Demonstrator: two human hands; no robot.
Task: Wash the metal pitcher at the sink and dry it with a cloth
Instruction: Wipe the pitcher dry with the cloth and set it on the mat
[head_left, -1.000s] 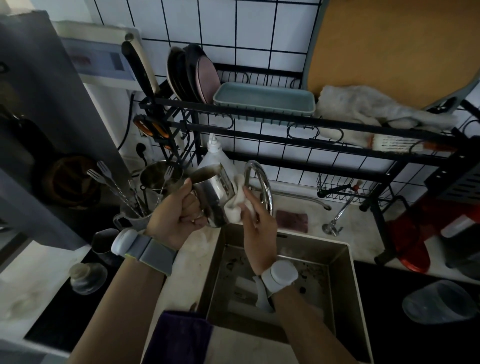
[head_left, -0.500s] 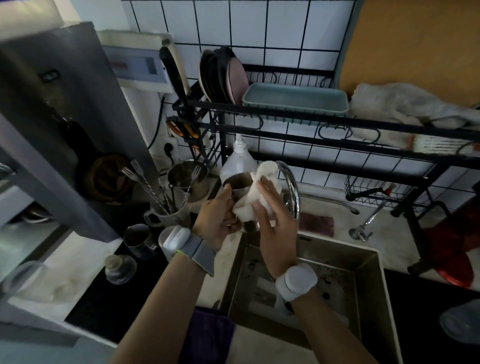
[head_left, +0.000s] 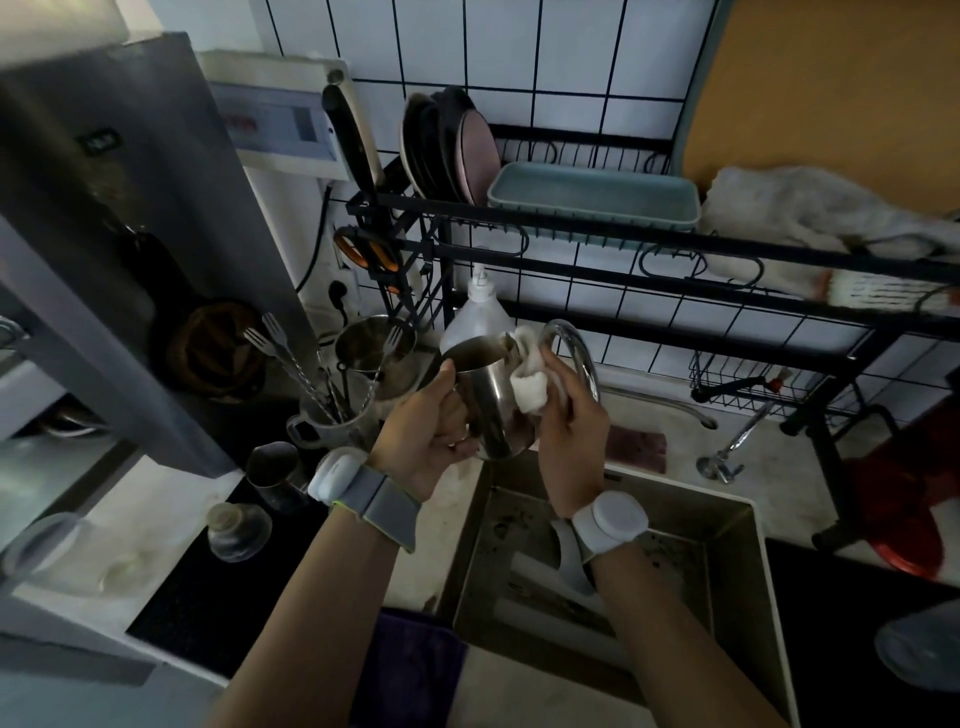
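White cloth (head_left: 530, 388) has slid from the rim down the side of our metal pitcher (head_left: 491, 402). Our left hand (head_left: 428, 439) keeps its grip clamped on the handle, and our right hand (head_left: 574, 431) has its grip bunched on the cloth. We think drying is well under way.

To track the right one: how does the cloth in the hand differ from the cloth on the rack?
The cloth in the hand is bunched small; the cloth on the rack is much bigger and spread loose. The right hand holds the first against the metal pitcher; the second lies untouched. Both look white.
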